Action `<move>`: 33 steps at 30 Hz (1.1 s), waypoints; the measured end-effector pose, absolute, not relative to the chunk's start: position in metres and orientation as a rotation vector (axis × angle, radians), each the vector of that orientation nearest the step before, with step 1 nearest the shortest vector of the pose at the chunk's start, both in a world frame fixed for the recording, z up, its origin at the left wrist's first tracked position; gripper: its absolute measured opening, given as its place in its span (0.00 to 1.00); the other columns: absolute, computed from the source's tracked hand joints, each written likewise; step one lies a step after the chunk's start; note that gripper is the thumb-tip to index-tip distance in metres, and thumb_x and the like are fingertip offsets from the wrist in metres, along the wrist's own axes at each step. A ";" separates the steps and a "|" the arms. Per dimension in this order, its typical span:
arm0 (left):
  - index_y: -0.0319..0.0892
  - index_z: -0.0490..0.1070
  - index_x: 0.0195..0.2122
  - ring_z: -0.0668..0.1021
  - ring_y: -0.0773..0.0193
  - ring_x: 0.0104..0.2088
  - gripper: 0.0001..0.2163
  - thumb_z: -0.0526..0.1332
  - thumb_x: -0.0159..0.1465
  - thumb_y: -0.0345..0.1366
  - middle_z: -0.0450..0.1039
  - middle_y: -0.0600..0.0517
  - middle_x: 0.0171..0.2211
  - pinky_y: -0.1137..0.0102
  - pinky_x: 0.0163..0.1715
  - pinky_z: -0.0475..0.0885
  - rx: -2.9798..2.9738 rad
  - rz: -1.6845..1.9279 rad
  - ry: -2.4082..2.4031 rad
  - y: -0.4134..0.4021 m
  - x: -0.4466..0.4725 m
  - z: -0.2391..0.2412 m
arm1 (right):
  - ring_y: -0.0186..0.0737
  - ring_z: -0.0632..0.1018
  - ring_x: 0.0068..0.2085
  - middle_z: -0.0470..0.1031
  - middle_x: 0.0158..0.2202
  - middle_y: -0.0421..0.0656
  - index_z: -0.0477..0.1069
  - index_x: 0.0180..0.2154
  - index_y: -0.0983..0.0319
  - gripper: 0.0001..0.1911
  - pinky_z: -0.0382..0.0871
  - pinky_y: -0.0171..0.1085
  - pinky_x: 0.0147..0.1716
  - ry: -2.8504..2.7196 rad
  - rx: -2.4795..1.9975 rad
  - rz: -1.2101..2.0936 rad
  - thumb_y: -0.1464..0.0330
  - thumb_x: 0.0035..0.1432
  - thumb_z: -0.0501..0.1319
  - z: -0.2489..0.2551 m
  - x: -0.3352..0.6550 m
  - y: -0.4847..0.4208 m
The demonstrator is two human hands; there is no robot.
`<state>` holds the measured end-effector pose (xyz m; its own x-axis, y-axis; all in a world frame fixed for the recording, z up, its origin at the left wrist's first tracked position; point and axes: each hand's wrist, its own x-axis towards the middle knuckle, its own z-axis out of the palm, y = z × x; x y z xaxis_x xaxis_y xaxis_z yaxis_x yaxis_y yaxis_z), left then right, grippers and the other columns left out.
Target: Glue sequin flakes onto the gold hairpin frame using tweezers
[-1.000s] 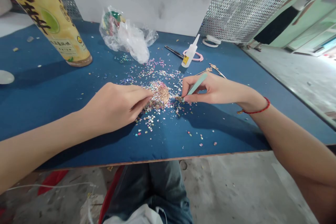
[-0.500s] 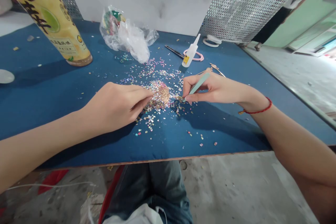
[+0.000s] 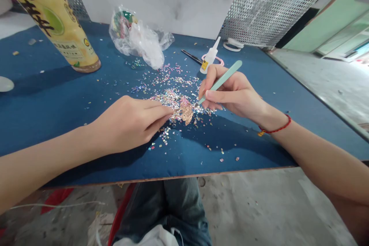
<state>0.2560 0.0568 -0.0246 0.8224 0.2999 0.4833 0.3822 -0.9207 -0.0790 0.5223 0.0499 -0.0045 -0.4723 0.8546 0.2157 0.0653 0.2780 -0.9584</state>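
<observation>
My left hand pinches a gold filigree ornament by a thin part at its left end. Pink bits show along the ornament's upper edge, and it is held over a spread of glittering chips. My right hand is closed on pale green tweezers, slanting down to the left. Their tips are close to the ornament's right edge; whether they touch it or grip a chip is too small to tell. Just behind the right hand stands a small white glue bottle with a pointed nozzle.
The blue table also bears a tall yellow drink bottle, a clear plastic bag with coloured contents, a black pen, a pink ring-shaped thing and a white roll. A white board rises at the back.
The tweezers have risen from the chips and turned, their tips now near the ornament. My left hand has shifted slightly right and nearer me, tilting the ornament. A person at far right has mostly left view.
</observation>
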 end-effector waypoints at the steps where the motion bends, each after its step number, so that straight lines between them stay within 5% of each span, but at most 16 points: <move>1: 0.41 0.77 0.40 0.82 0.66 0.30 0.10 0.55 0.71 0.33 0.82 0.53 0.33 0.72 0.24 0.67 -2.830 -0.709 -0.525 0.056 0.256 -0.024 | 0.28 0.69 0.22 0.72 0.27 0.38 0.63 0.32 0.59 0.14 0.57 0.33 0.17 -1.748 -0.846 1.274 0.63 0.57 0.68 -0.005 0.520 0.049; 18: 0.41 0.77 0.40 0.82 0.66 0.30 0.10 0.55 0.71 0.32 0.83 0.53 0.35 0.72 0.23 0.67 -2.810 -0.733 -0.492 0.051 0.259 -0.022 | 0.32 0.72 0.29 0.68 0.31 0.36 0.61 0.40 0.56 0.13 0.67 0.35 0.26 -1.646 -0.970 1.148 0.64 0.60 0.65 -0.015 0.506 0.034; 33: 0.44 0.77 0.41 0.81 0.68 0.30 0.12 0.53 0.72 0.34 0.82 0.54 0.34 0.73 0.24 0.66 -2.813 -0.691 -0.529 0.051 0.258 -0.024 | 0.31 0.72 0.29 0.67 0.31 0.37 0.61 0.37 0.57 0.11 0.68 0.35 0.27 -1.673 -0.974 1.104 0.65 0.61 0.65 -0.015 0.503 0.033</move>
